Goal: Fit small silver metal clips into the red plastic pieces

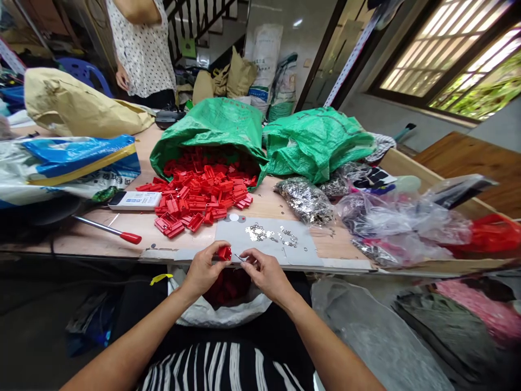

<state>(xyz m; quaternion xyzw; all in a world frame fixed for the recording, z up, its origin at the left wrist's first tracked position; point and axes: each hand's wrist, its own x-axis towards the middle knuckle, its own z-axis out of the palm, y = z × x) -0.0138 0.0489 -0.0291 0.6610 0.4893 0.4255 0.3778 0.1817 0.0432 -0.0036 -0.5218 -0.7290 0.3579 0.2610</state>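
Note:
Between the thumb and fingers of my left hand (205,270) is a small red plastic part (224,253), held above the table's front edge. My right hand (262,271) pinches a thin metal piece (240,258), its tip pointing toward the red part with a small gap between them. Just beyond my hands, small shiny metal pieces (257,232) lie in two groups on a grey mat (232,239). Many like red plastic parts (199,190) spill from a green woven sack (220,122). Below my hands, a white sack (228,316) in my lap holds more red parts.
A red-tipped lever (130,238) juts over the table at left, near a white box (136,200). A second green sack (317,141) and a clear bag of metal pieces (305,200) lie at right, beside plastic bags (399,217). A person (142,49) stands behind the table.

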